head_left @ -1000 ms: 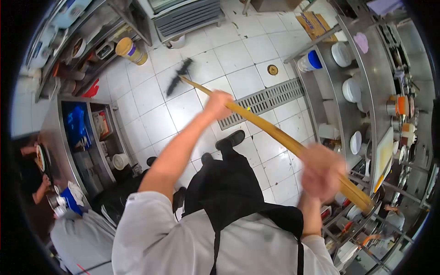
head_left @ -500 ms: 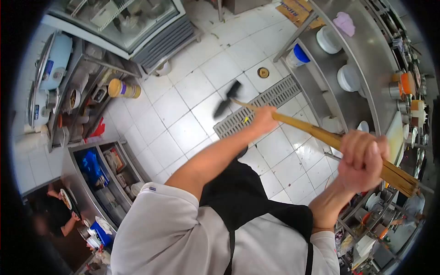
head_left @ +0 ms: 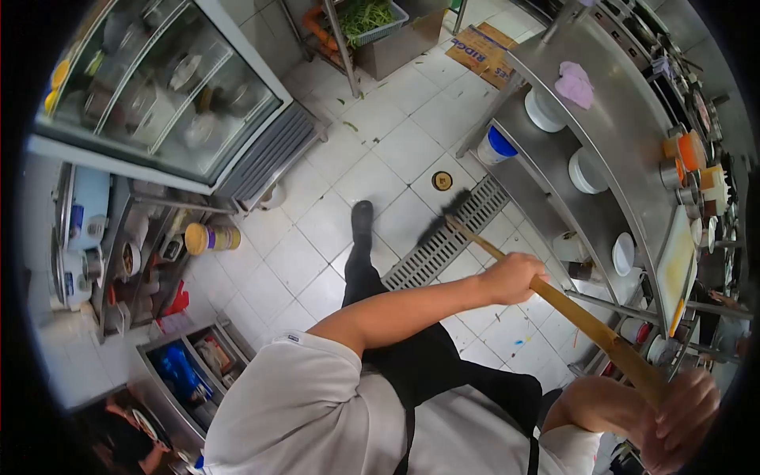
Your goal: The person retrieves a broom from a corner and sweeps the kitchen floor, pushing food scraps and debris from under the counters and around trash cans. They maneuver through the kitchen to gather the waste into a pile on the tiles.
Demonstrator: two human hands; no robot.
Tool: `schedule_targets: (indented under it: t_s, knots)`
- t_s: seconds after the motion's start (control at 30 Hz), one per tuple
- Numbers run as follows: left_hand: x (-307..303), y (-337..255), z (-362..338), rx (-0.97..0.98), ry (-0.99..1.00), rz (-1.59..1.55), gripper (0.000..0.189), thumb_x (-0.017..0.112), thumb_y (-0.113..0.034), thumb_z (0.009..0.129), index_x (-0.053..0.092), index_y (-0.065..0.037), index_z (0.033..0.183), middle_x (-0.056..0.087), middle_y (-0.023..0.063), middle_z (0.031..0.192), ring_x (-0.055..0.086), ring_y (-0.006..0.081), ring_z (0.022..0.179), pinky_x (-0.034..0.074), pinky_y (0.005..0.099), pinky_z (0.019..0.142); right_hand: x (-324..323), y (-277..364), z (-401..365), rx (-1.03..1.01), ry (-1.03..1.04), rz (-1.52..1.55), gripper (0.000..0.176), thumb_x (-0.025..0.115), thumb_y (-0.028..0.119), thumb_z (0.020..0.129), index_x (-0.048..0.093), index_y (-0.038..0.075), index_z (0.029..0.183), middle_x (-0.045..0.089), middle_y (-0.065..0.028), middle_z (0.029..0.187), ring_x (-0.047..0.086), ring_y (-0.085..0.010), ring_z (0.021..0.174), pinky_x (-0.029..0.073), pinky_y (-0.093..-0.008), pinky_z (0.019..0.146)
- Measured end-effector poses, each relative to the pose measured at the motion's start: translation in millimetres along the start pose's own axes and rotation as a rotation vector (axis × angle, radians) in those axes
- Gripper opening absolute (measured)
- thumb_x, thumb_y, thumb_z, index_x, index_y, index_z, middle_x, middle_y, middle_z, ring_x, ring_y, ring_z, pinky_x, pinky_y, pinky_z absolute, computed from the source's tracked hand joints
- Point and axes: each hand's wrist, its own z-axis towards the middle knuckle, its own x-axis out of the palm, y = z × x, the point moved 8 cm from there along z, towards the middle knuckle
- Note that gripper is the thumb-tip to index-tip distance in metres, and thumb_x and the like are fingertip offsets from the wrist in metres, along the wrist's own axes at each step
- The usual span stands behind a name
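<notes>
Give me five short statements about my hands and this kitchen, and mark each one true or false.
1. Along the wooden handle, the left hand's grip sits nearer the broom head than the right hand's grip. True.
2. The right hand's grip is off the wooden handle. False: it is closed on it.
3. A pink cloth lies on the steel counter. True.
4. Printed cardboard lies on the tiled floor. True.
5. The broom head is on the cardboard. False: it is at the drain grate.
</notes>
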Motion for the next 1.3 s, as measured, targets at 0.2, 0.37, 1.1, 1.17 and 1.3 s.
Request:
schedule_targets:
  t_s: [0.2, 0.37, 1.1, 1.17, 1.3]
  knots:
    - [-193, 96, 75, 0.156, -0.161, 0.22, 0.01, 0.064, -0.01, 0.076, 0.059, -0.006, 0.069, 0.06, 0.011, 0.069, 0.058, 0.0318, 0.07, 0.045, 0.042, 0.066, 26, -122, 52, -0.063, -0.31, 0.004, 0.022, 0.052, 0.019, 0.088, 0.047, 0.012, 0.069, 0.039, 0.0042, 0.049, 0.035, -0.0084, 0.041, 0.035, -0.0248, 0.046]
    - [-315, 176, 117, 0.096, -0.172, 0.319, 0.014, 0.064, -0.009, 0.076, 0.058, -0.005, 0.065, 0.059, 0.0111, 0.064, 0.059, 0.0315, 0.067, 0.046, 0.0425, 0.067, 27, -251, 100, 0.132, -0.516, -0.034, 0.027, 0.052, 0.017, 0.09, 0.04, 0.015, 0.066, 0.044, 0.0033, 0.052, 0.042, -0.0079, 0.045, 0.038, -0.0223, 0.046]
    - [-288, 199, 140, -0.107, 0.331, 0.195, 0.011, 0.065, -0.01, 0.066, 0.065, -0.006, 0.076, 0.065, 0.0153, 0.078, 0.062, 0.0362, 0.079, 0.05, 0.0432, 0.071, 66, -248, 160, 0.012, -0.768, -0.262, 0.032, 0.044, 0.017, 0.096, 0.032, 0.014, 0.067, 0.03, 0.0028, 0.051, 0.033, -0.008, 0.045, 0.032, -0.0226, 0.044]
    - [-303, 216, 163, -0.064, 0.37, 0.272, 0.012, 0.065, -0.011, 0.065, 0.066, -0.006, 0.076, 0.066, 0.0149, 0.079, 0.062, 0.0355, 0.082, 0.049, 0.0433, 0.076, 70, -262, 135, 0.085, -0.903, -0.359, 0.033, 0.039, 0.02, 0.098, 0.031, 0.014, 0.067, 0.026, 0.003, 0.051, 0.031, -0.009, 0.048, 0.032, -0.0241, 0.046]
    - [-375, 323, 197, -0.047, 0.328, 0.482, 0.009, 0.067, -0.013, 0.066, 0.063, -0.007, 0.07, 0.064, 0.0141, 0.075, 0.06, 0.0346, 0.083, 0.048, 0.044, 0.077, 95, -386, 108, 0.269, -0.945, -0.466, 0.026, 0.045, 0.022, 0.094, 0.038, 0.011, 0.072, 0.038, -0.0015, 0.058, 0.04, -0.0142, 0.057, 0.038, -0.0344, 0.06]
